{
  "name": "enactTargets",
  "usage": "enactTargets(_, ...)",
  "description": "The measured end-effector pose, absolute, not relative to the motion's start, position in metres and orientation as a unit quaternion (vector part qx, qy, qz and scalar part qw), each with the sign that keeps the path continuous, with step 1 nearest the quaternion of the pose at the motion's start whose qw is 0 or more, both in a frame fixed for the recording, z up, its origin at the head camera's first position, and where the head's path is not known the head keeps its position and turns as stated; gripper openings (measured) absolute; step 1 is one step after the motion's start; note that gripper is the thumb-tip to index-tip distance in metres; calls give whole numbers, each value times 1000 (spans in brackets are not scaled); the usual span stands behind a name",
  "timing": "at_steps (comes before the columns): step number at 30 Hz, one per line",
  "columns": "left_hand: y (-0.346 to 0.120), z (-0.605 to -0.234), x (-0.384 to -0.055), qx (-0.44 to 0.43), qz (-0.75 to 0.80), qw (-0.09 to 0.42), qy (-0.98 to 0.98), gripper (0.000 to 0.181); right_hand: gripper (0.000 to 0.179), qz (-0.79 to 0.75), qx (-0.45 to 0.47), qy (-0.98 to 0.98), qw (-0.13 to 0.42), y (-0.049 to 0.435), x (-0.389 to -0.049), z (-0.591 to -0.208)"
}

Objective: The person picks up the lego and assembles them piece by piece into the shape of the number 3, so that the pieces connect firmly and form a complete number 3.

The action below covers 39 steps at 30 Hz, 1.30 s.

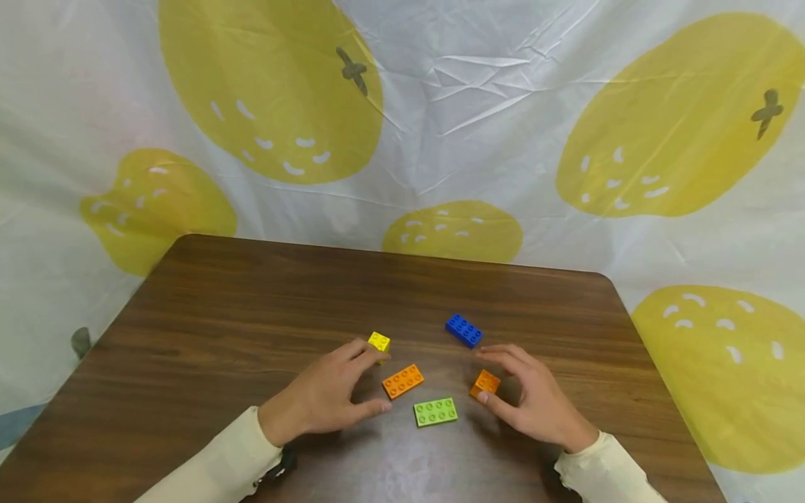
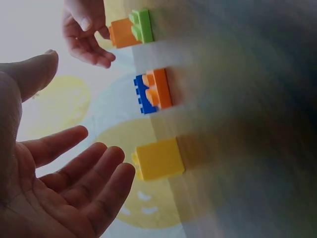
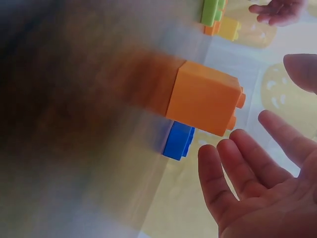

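My left hand (image 1: 333,392) hovers with spread fingers beside the yellow brick (image 1: 379,341); the left wrist view shows a gap between the fingertips and that yellow brick (image 2: 159,158). My right hand (image 1: 534,398) is held over the small orange brick (image 1: 486,383), thumb and fingers apart; in the right wrist view this orange brick (image 3: 204,98) stands untouched near the fingertips. Between the hands lie a flat orange brick (image 1: 403,381) and a flat light green brick (image 1: 435,412), studs up. Beyond the right fingertips is a blue brick (image 1: 464,330).
All the bricks are on a dark brown wooden table (image 1: 264,293) with rounded far corners. Behind it hangs a white cloth (image 1: 415,126) printed with large yellow fruit, reaching close to the table's far edge.
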<state>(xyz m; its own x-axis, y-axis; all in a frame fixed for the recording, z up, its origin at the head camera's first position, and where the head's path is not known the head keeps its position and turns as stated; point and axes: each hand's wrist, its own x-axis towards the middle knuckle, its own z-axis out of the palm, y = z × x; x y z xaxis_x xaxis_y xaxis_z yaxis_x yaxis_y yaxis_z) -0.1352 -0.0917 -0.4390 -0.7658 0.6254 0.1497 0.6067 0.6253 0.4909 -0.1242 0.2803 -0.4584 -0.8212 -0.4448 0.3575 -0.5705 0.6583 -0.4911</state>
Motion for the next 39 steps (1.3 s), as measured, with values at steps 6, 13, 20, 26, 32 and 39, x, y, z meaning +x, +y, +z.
enactTargets(6, -82, -448, -134, 346, 281, 45, 894, 68, 50, 308, 277, -905, 94, 280, -121, -459)
enactTargets(13, -70, -452, -132, 360, 287, 61, 886, 66, 47, 298, 274, -910, 94, 280, -120, -460)
enactTargets(20, -60, -458, -132, 390, 331, 43, 858, 53, 48, 292, 265, -916, 70, 280, -119, -458)
enactTargets(26, -53, -463, -133, 386, 345, 80, 852, 49, 54, 292, 249, -922, 49, 281, -122, -456)
enactTargets(32, -44, -468, -135, 378, 372, 121, 839, 48, 46, 286, 216, -933, 28, 280, -122, -454)
enactTargets(39, -35, -469, -137, 348, 408, 152, 830, 43, 35, 289, 184, -939, -15, 281, -122, -448)
